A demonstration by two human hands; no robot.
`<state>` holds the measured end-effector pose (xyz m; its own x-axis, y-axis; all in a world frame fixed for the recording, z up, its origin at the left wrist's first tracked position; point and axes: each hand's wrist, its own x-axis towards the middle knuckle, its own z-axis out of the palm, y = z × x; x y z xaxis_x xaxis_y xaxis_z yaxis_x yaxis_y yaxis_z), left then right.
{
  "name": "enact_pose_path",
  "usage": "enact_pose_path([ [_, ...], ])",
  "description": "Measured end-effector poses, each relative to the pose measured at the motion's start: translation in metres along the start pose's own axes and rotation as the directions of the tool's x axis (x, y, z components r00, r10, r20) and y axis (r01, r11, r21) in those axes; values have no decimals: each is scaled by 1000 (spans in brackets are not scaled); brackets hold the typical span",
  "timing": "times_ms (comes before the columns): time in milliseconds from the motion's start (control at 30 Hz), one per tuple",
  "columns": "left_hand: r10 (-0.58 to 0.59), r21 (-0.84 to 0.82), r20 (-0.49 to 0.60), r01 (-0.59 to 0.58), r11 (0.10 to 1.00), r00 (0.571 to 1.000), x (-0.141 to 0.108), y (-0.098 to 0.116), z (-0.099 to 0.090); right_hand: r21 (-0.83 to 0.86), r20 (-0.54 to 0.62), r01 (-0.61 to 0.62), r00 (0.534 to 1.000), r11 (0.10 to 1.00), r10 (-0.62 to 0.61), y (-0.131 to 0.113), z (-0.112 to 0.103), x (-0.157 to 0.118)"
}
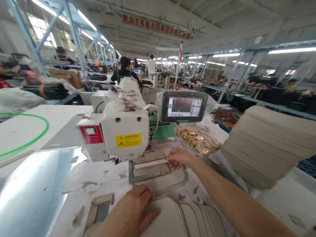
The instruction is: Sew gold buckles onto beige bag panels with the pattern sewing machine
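My right hand (181, 158) is closed in a pinch at the right side of a metal clamp frame (145, 179) below the sewing machine head (125, 125). A pale strip crosses the frame up to my fingertips; what they grip is too small to make out. Under the frame lies a beige panel (169, 181) with rounded corners. My left hand (138, 206) rests with thumb and fingers apart at the near edge of that panel, beside a stack of beige panels (168, 225). It holds nothing that I can see.
A control screen (185, 106) stands right of the machine head. Gold metal hardware (189, 138) lies in plastic behind my right hand. A tall stack of beige panels (272, 144) rises at the right. A cut-out template (99, 209) and fabric scraps lie at the left. Other people work farther back.
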<state>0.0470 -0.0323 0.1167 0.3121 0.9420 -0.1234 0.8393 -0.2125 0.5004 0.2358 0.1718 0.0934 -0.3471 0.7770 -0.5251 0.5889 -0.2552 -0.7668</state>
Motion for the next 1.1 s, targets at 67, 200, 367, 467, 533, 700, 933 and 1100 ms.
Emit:
enact_pose_path([
  [67,-4,-3,24,4,1000,1000,-2,3,0,12,-7,24,1000,1000,-24,2,1,-6],
  [200,-5,8,43,5,1000,999,-5,5,1,-52,-127,122,984,991,-128,10,3,-12],
  [367,-24,13,80,23,1000,997,-9,2,6,-522,-333,283,801,804,-498,20,-14,-20],
  [467,-33,40,84,30,999,996,-6,0,8,-625,-376,325,671,710,-639,27,-35,-36],
  [533,-21,39,62,19,999,998,-4,0,8,-613,-368,378,640,694,-674,34,-49,-51],
  [700,30,32,21,-31,999,999,0,7,4,-484,-406,451,644,750,-649,57,-63,-91],
  [933,-39,120,145,22,993,989,0,12,3,-393,-492,377,685,839,-538,77,-72,-136],
  [1100,-3,88,108,-7,996,994,-5,15,4,-260,-471,242,813,935,-342,126,-108,-220],
])
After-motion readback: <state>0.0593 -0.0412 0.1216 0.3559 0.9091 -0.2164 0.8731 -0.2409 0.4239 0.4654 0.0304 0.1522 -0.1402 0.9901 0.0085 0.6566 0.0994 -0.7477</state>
